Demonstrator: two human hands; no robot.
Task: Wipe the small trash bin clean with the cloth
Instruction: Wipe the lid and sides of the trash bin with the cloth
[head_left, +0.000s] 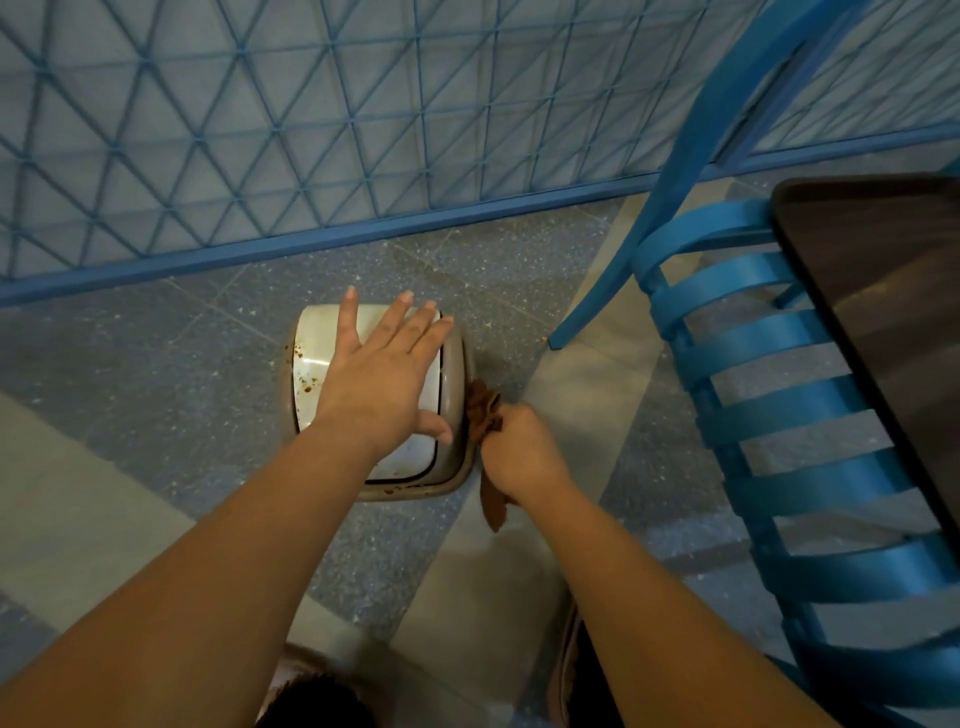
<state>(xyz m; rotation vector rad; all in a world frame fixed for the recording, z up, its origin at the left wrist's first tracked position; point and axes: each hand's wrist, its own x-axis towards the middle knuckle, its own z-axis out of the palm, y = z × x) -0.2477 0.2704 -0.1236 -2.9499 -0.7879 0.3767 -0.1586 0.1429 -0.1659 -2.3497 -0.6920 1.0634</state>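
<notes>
Bin (311, 358) sits on the floor (156, 364) by the blue chair (753, 364). My left hand (382, 379) lies flat on its lid, fingers straight; my right hand (519, 449) clenches the cloth (480, 410) against its side. Uneven pressure could tip it, I judge.

Left hand (382, 382) hides much of the bin's lid (311, 358)

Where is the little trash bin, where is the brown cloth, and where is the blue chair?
trash bin (311, 358): head view, on the bare left part of its white lid.
cloth (480, 410): head view, on the bunched part above the right hand.
blue chair (769, 405): head view, on one seat slat.
</notes>
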